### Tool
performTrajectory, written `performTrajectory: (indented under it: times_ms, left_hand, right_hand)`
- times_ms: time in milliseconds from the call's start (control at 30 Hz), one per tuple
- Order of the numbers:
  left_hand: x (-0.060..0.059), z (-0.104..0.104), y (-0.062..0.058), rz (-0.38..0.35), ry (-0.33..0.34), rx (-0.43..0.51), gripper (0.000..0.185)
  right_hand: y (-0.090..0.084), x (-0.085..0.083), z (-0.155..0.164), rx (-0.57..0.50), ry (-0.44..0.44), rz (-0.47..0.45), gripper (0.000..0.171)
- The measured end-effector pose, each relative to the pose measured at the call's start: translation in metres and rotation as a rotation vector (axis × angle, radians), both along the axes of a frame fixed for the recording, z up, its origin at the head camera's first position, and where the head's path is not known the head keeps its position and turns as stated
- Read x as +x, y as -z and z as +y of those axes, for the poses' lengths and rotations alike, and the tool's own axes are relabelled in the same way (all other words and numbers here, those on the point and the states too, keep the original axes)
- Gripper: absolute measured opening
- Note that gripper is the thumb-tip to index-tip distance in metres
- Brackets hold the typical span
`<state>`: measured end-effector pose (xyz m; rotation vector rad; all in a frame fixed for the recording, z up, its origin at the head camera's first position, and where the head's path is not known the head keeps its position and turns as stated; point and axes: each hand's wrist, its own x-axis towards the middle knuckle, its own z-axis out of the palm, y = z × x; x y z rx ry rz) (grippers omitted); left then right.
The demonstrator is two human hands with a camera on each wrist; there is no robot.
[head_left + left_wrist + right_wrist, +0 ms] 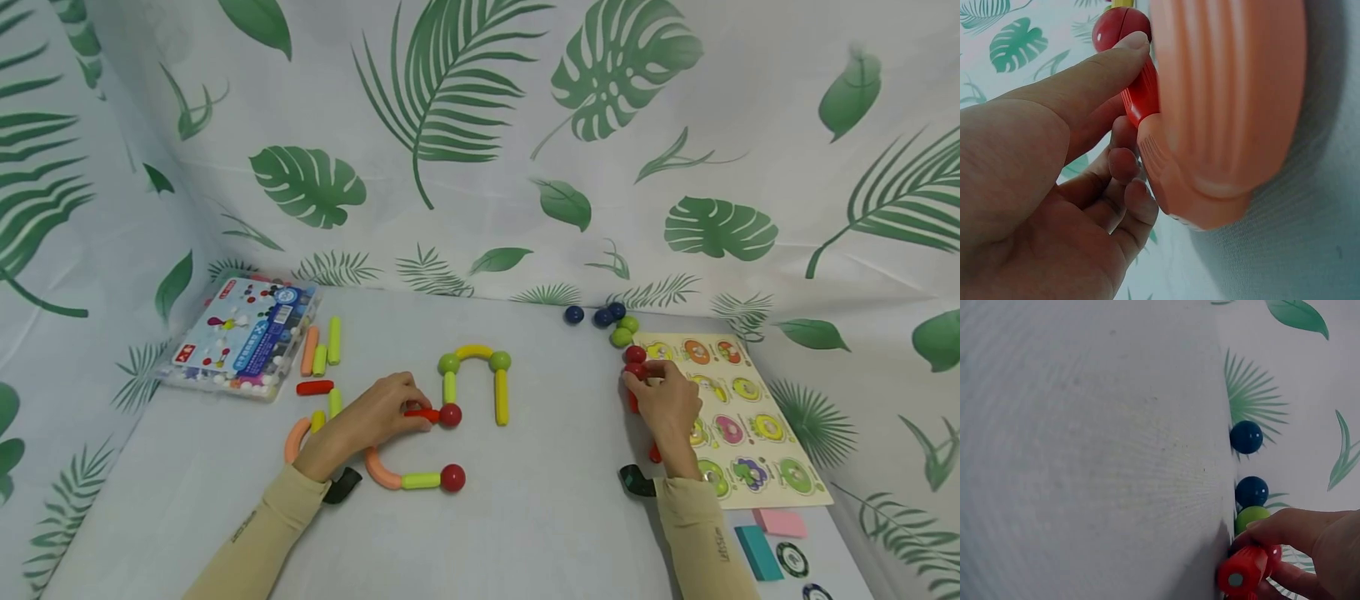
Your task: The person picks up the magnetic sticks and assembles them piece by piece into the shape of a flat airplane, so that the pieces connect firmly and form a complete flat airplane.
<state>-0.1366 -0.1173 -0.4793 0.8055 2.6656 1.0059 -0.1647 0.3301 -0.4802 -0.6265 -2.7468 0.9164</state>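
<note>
In the head view my left hand pinches a red rod with a red ball at its end. The left wrist view shows the thumb along the red rod, which meets an orange curved rod. This curve leads to a light green rod and another red ball. Above are two green balls, a yellow arc and straight rods. My right hand grips a red ball at the right, beside a red rod.
Blue balls and green balls lie at the back. A picture board is at the right, by a teal block and pink block. At left stands a plastic box near loose rods.
</note>
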Motion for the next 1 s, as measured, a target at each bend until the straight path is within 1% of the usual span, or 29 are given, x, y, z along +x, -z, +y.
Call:
performTrajectory:
  times_ms: [300, 367, 567, 767, 1000]
  left_hand:
    - [-0.0008, 0.0006, 0.0014, 0.002, -0.011, -0.004, 0.026]
    - [-0.0008, 0.0001, 0.0016, 0.0, -0.009, -0.005, 0.026]
    - [-0.0007, -0.0001, 0.0008, -0.011, 0.001, 0.003, 0.027]
    - [-0.0011, -0.0005, 0.0008, -0.005, 0.005, 0.004, 0.027]
    - [-0.0013, -0.0008, 0.0011, -0.021, 0.007, 0.011, 0.026]
  right_hand:
    - [-0.0028, 0.0002, 0.0038, -0.045, 0.024, 0.026, 0.053]
    - [-0.0025, 0.0003, 0.0043, -0.049, 0.016, 0.027, 0.053]
    - [-0.0005, 0.0009, 0.0037, 0.001, -0.042, 0.005, 0.052]
    - [-0.0033, 0.0018, 0.0006, 0.048, -0.096, 0.002, 0.049]
    - [-0.0019, 0.0016, 0.0003, 0.07, -0.113, 0.01, 0.048]
